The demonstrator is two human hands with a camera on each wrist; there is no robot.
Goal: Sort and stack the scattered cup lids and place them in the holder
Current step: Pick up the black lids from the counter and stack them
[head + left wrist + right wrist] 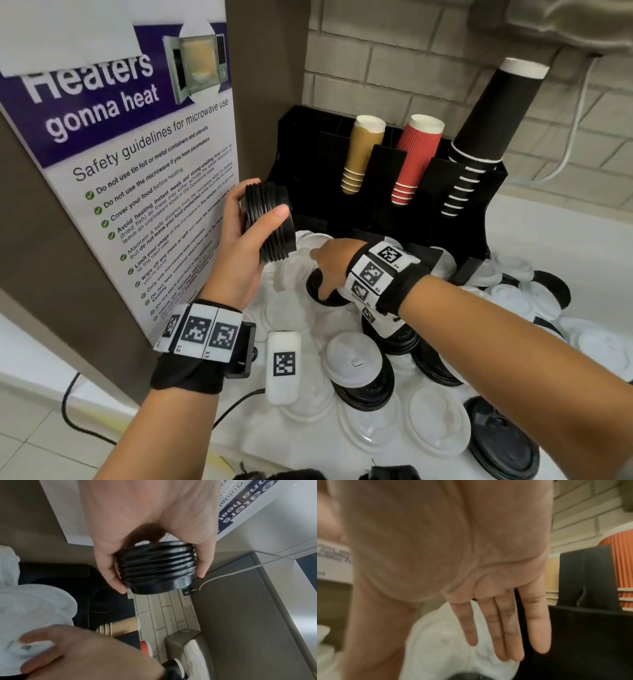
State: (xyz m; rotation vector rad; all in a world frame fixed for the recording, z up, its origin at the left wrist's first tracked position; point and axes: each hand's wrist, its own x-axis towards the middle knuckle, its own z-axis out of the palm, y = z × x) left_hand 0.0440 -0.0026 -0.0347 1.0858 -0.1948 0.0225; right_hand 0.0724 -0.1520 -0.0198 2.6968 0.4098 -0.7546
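You hold the stack of black lids [270, 222] on its side above the counter's [534, 219] back left, near the holder's [308, 144] left end, thumb and fingers of your left hand [239, 246] curled round its ribbed rims, likely so the next lid can nest on. Your right hand [330, 270] reaches down palm-first, fingers straight and holding nothing, into the scattered white lids [356, 359] over a single black lid [323, 298] before the holder.

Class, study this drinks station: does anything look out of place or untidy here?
Yes. Loose white plastic lids and black plastic lids lie scattered and overlapping, colours mixed, on the white counter before the black cup holder. Only the stack of black lids gripped in the left hand is sorted.
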